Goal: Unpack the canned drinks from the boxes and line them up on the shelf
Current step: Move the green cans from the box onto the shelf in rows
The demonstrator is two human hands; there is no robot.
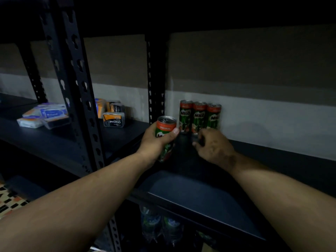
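Head view: three green cans (pixel 199 116) lettered "MILO" stand upright in a row at the back of the dark shelf (pixel 200 193), against the wall at frame centre. Just left of them, the left hand (pixel 157 142) is wrapped around a fourth can (pixel 165 135), tilted slightly, its red band reading "ORIGINAL". The right hand (pixel 212 144) sits just right of that can, directly below the row, fingers loosely curled; whether they hold anything cannot be told. At middle left, small packs (pixel 114 120) lie on the neighbouring shelf, one marked "Charcoal", another (pixel 52 113) "Round".
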